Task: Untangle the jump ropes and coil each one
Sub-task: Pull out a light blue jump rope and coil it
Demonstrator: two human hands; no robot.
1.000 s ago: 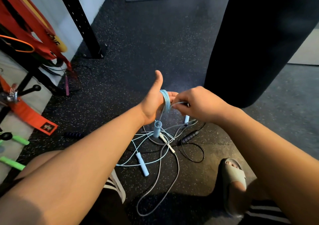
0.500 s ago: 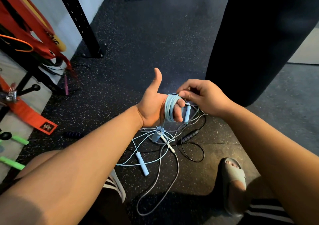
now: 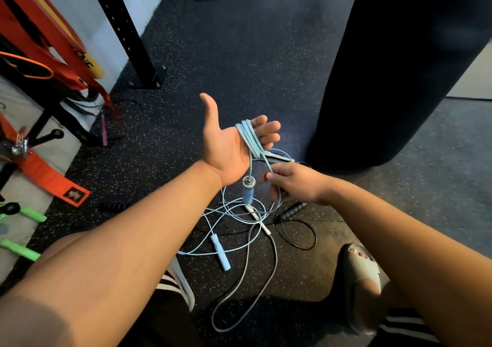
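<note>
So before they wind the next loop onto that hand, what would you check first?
1. Light blue rope lies in neat turns across the fingers of the left hand: ok.
2. Right hand pinches the free strand just below the coil: ok.
3. Hanging blue handle dangles clear under the palm: ok.
4. Loose blue strands on the floor are free of the pale grey rope: not ok, they cross in a pile.
5. Second blue handle on the floor is unsnagged: cannot tell.
6. Black handle lies clear of the blue strands: cannot tell.
</note>
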